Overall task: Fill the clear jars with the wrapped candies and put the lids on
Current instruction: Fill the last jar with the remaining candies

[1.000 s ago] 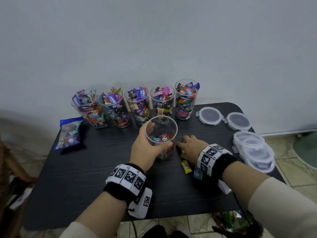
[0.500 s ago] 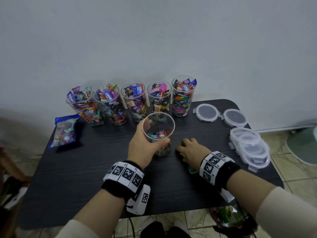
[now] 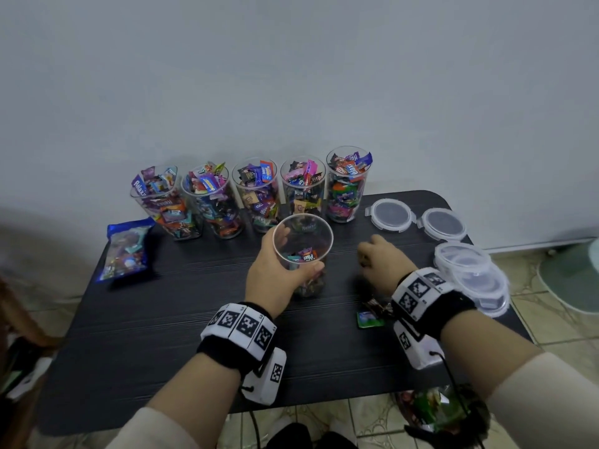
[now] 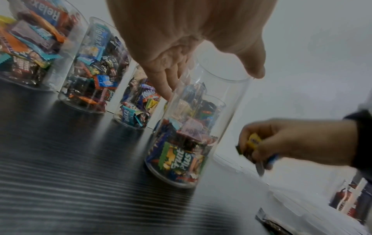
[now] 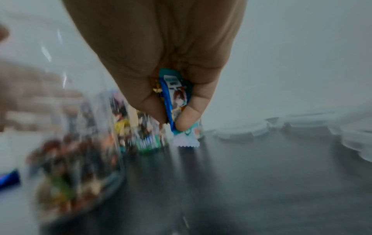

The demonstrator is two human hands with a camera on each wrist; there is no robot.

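Note:
My left hand (image 3: 282, 270) grips a clear jar (image 3: 303, 241) standing upright on the black table (image 3: 162, 319), with a layer of wrapped candies at its bottom (image 4: 179, 155). To the jar's right and a little above the table, my right hand (image 3: 379, 260) holds a clutch of wrapped candies (image 5: 175, 97), also seen as yellow and blue wrappers (image 4: 253, 141) in the left wrist view. A few loose candies (image 3: 369, 317) lie on the table under my right wrist. Several full jars (image 3: 256, 192) stand in a row at the back.
Two clear lids (image 3: 390, 215) (image 3: 442, 223) lie at the back right, and a stack of lids (image 3: 470, 273) sits at the right edge. A blue candy bag (image 3: 126, 247) lies at the left. The wall runs close behind the jars.
My right hand has lifted off the table with candies and moved right and up, uncovering loose candies beneath it. The left hand keeps holding the jar in place.

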